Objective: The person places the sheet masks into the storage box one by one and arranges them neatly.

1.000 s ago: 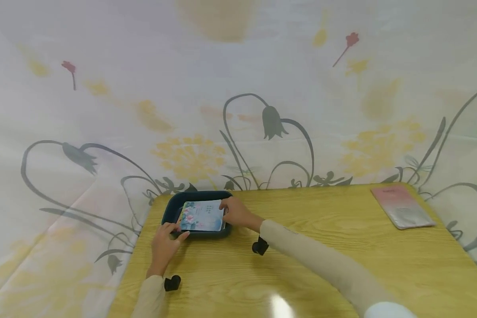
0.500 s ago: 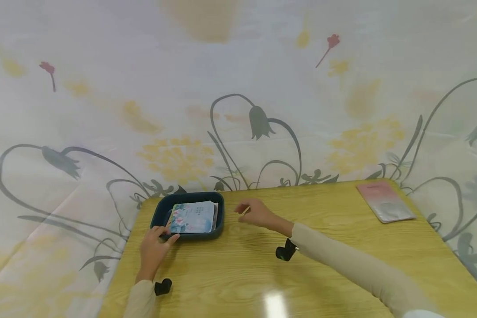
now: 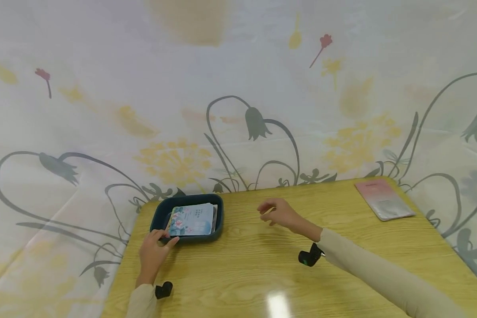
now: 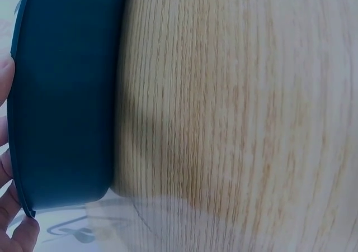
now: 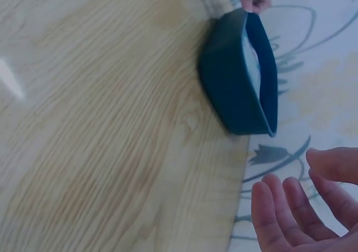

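Observation:
A dark teal plastic basket [image 3: 219, 223] sits at the back left of the table, with a stack of flat sheet-mask packets in it. The top packet [image 3: 194, 219] is pale blue with pink flowers. At the basket's near-left corner my left hand [image 3: 151, 255] holds the rim, fingers over the edge; in the left wrist view its fingertips line the rim beside the teal side wall [image 4: 67, 95]. My right hand [image 3: 280, 213] hovers over the table to the right of the basket, fingers loosely curled and holding nothing.
A pink and silver sheet-mask packet [image 3: 385, 201] lies flat near the table's back-right corner. The yellow wood-grain table [image 3: 238, 265] ends at a flower-printed cloth [image 3: 175, 97] behind and beside it. A black camera is worn on each wrist.
My right hand has let go of the pale blue packet, which lies on the stack in the basket, and has moved off to the right. My left hand stays at the basket's corner.

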`<state>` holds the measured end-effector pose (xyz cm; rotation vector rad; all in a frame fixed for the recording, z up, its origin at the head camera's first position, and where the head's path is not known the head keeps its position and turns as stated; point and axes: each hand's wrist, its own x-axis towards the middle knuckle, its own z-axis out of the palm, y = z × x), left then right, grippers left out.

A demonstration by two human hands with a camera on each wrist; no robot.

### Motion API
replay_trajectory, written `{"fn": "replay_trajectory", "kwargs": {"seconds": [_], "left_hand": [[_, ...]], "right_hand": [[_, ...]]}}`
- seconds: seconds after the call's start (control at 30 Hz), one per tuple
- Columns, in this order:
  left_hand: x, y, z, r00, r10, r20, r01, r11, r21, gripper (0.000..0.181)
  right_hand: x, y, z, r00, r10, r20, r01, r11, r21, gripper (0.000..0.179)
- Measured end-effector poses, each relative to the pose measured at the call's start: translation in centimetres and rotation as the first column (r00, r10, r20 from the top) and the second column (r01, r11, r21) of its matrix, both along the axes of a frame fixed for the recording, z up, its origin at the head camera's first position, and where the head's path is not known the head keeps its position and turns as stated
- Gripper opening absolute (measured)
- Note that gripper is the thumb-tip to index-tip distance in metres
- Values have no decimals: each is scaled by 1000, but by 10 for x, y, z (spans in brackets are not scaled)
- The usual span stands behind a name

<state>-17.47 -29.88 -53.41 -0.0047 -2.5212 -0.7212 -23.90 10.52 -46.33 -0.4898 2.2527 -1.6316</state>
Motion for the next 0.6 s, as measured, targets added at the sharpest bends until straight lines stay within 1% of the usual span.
{"fn": "replay_trajectory", "kwargs": {"seconds": [0.27,0.43,0.6], "left_hand": [[1,0,-1,1000,8,3,-8,1000,9,28],[0,0,-1,1000,-1,-9,1,1000,6,28],[1,1,-1,1000,-8,-23,8,1000,1,29]], "right_hand": [[4,30,0,996,-68,50,69,997,-36,25],[5,50,-1,990,-131,53,133,990,-51,26],[7,69,0,985,-168,50,170,984,-46,28]]}}
